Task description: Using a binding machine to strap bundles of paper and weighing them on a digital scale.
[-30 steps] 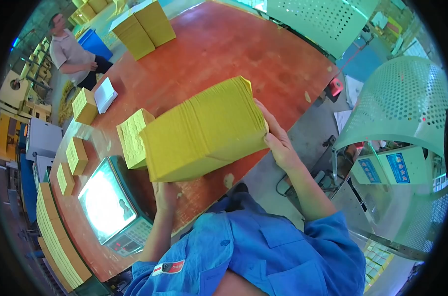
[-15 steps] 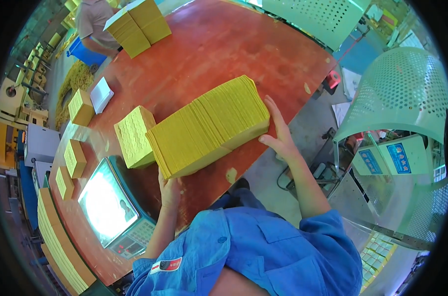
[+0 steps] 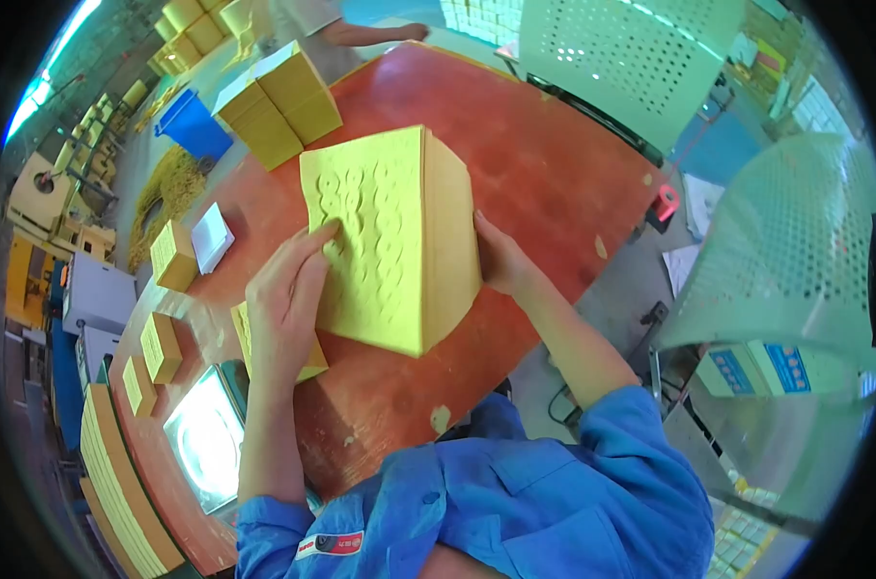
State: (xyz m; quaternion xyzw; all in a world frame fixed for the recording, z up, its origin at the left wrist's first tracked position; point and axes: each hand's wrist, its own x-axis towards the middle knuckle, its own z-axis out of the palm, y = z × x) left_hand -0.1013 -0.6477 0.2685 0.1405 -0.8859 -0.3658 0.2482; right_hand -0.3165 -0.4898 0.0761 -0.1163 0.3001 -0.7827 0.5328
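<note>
A thick stack of yellow paper (image 3: 375, 241) is tilted up above the red table, its broad face with rows of punched curved marks turned toward me. My left hand (image 3: 291, 285) presses against the left part of that face, fingertips on the marks, fingers close together. At the opposite end my right hand (image 3: 499, 256) grips the stack; most of its fingers are hidden behind the paper. Partly covered by my left forearm, a second yellow paper stack (image 3: 312, 362) lies on the table. Beside that forearm is a weighing scale (image 3: 206, 439) with a glaring bright plate.
The red table (image 3: 515, 145) bears small yellow blocks (image 3: 161, 347), a white paper pile (image 3: 211, 238) and wrapped yellow bundles (image 3: 278, 106) at its far left. Behind stands another person (image 3: 312, 34), near a blue bin (image 3: 194, 124). Perforated green metal guards (image 3: 785, 241) flank the right side.
The yellow stack has turned from lying lengthwise to showing its punched face. My left hand has moved from beneath its near end onto that face. The other person has shifted right.
</note>
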